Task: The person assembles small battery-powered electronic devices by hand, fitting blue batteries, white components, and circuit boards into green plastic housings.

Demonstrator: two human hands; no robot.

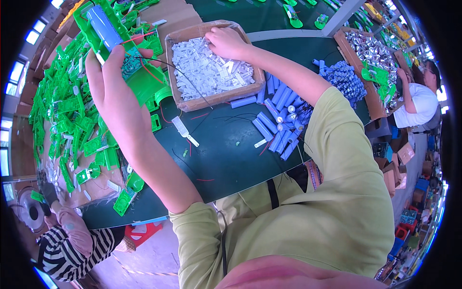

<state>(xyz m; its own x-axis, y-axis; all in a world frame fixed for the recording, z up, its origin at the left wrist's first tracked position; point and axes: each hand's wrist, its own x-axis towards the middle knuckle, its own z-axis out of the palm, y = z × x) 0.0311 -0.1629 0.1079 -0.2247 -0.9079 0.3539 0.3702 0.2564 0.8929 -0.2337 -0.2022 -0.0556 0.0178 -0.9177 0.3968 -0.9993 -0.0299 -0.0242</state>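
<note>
My left hand (118, 91) is raised at the left, closed around a green plastic housing (149, 85). In that housing sit a blue cylindrical battery (103, 25) and a small circuit board (130, 65), with red and black wires trailing off. Ahead of me, my right hand (225, 42) rests at the far side of a cardboard box (192, 103) full of small white plastic pieces (211, 72). Its fingers are curled down onto the pieces; what is between the fingertips, if anything, is hidden.
Green housings (67, 115) lie heaped at the left. Blue batteries (284, 120) with wires are piled right of the box. A white piece with wires (180, 126) lies on the dark green table (226, 159). A carton of shiny metal parts (363, 48) stands far right. Co-workers sit at both sides.
</note>
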